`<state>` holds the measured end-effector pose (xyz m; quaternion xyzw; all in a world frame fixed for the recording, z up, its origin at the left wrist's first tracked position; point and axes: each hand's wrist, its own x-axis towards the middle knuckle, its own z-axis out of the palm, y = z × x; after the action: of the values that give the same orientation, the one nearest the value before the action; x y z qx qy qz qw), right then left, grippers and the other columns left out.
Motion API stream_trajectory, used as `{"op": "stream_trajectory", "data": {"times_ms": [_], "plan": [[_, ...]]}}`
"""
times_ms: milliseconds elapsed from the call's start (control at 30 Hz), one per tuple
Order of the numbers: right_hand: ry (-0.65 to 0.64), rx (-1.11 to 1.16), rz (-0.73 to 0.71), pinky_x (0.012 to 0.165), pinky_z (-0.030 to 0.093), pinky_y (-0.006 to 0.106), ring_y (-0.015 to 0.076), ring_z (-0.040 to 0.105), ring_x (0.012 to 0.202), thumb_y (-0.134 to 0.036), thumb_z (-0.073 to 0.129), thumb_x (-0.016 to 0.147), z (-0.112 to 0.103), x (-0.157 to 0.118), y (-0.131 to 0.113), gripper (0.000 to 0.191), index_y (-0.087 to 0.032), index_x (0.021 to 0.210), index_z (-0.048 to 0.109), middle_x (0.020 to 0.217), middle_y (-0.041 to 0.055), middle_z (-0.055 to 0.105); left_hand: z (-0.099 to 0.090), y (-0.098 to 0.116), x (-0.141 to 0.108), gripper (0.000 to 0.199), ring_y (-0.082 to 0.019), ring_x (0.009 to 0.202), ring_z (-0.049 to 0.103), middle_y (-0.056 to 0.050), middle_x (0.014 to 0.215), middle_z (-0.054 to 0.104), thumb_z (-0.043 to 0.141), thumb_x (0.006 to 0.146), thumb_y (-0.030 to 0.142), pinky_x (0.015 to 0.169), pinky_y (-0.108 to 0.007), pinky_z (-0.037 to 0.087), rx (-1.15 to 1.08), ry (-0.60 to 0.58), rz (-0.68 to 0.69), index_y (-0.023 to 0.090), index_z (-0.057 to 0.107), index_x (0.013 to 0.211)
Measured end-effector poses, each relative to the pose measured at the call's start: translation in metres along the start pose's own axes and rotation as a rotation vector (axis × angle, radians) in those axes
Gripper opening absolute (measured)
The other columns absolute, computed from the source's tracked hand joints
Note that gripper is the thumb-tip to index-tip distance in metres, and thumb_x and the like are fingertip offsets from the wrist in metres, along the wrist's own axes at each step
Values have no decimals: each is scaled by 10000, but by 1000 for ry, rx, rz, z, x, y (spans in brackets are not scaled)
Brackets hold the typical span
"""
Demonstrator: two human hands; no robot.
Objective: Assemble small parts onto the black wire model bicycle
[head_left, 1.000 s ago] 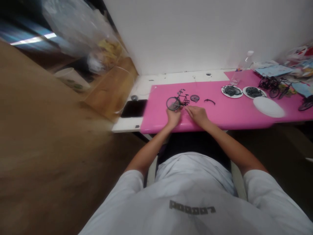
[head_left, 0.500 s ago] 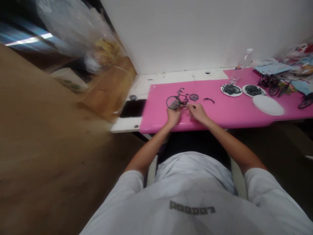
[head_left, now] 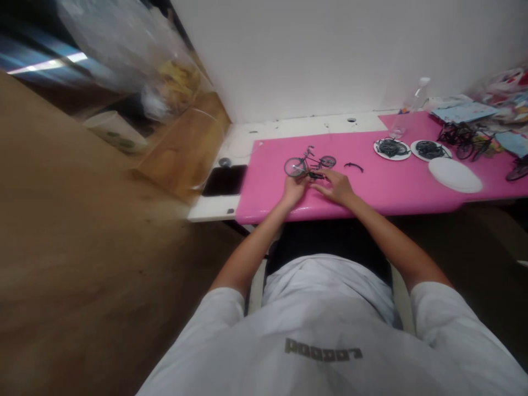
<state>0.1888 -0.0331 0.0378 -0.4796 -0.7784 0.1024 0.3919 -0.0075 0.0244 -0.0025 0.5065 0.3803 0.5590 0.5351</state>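
A small black toy bicycle [head_left: 310, 163] is held just over the pink table cover, its large front wheel [head_left: 295, 167] to the left. My left hand [head_left: 294, 188] is closed on its lower part, below the front wheel. Close to the bicycle's lower right side is my right hand [head_left: 337, 186], thumb and forefinger around a small dark part there; the fingertips are partly hidden. A smaller wheel [head_left: 328, 161] appears at the bicycle's right end; whether it is joined on, I cannot tell. A curved black strip [head_left: 353, 166] lies to the right on the cover.
Two white plates, a left one [head_left: 377, 152] and a right one [head_left: 414, 152], hold dark parts. Nearer is a bare white plate [head_left: 455, 176]. Behind stand a clear bottle [head_left: 406, 113] and several black toy bicycles [head_left: 466, 144]. A black flat device [head_left: 225, 181] lies left, beside the pink cover [head_left: 272, 206].
My right hand has shifted and its fingers have opened out around the bicycle's lower right side. The bicycle has tilted slightly, and a dark part shows more clearly between the hands.
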Motion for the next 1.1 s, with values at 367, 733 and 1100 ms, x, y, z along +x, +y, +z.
{"op": "stream_trajectory", "data": {"times_ms": [367, 733, 1100], "plan": [[-5, -30, 12, 1227, 612, 520, 365, 799, 1394, -434, 789, 1080, 5, 0, 2, 423, -242, 1454, 845, 1514, 143, 831, -3, -7, 3, 205, -290, 1205, 877, -185, 1235, 897, 868, 917, 128, 1240, -556, 653, 50, -78, 54, 155, 856, 1120], [-18, -26, -10, 1160, 635, 500, 344, 825, 1342, -350, 643, 1140, 7, 0, 5, 363, -262, 1414, 864, 1481, 119, 851, 0, -10, 3, 244, -268, 1084, 890, -196, 1252, 892, 853, 905, 131, 1070, -478, 738, -3, -80, -3, 136, 831, 1148], [-31, -67, 90, 1073, 640, 473, 344, 843, 1216, -259, 632, 1095, 3, 4, 3, 418, -250, 1463, 828, 1443, 133, 863, 0, -7, -2, 241, -226, 931, 889, -156, 1134, 896, 855, 932, 196, 992, -423, 747, 48, -103, 87, 146, 803, 1162]]}}
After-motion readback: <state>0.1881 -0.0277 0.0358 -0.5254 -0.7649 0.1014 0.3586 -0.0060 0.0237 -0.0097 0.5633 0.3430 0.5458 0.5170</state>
